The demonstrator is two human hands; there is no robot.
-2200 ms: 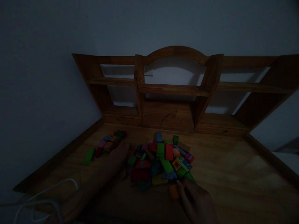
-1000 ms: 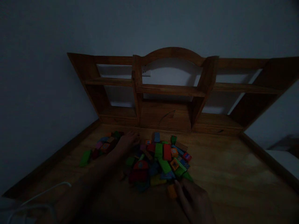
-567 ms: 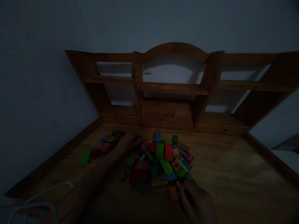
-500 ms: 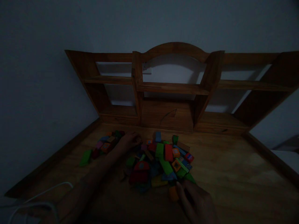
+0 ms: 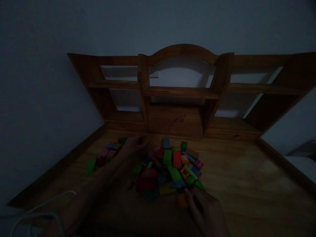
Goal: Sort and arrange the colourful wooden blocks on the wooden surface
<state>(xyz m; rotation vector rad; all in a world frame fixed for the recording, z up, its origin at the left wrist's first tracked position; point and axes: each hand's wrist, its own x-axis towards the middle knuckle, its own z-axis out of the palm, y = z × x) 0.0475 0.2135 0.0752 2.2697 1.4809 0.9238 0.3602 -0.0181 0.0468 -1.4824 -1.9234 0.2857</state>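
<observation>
In the dim head view, my left hand point(image 5: 134, 144) reaches past the left side of the main pile of toy blocks, its fingers curled together. Whatever lies between those fingertips is too dark to make out. My right hand point(image 5: 206, 209) is at the near right edge of the pile, thumb and fingers bent towards each other. An orange block point(image 5: 182, 201) lies against its thumb side; whether it is gripped is unclear. Within the pile are a green block point(image 5: 167, 157), a red block point(image 5: 177, 159), a yellow block point(image 5: 167, 189) and a red arched block point(image 5: 149, 173).
A smaller group of blocks, with a pink one point(image 5: 105, 151) and a green one point(image 5: 91, 165), lies left of my left forearm. Behind stands a wooden shelf unit point(image 5: 181, 92) against the wall. A white cable point(image 5: 53, 198) crosses the lower left of the wooden surface point(image 5: 242, 184).
My left hand has drawn slightly back and up, its fingers more curled. My right hand stays almost in place beside the orange block. The whole view has shifted a little.
</observation>
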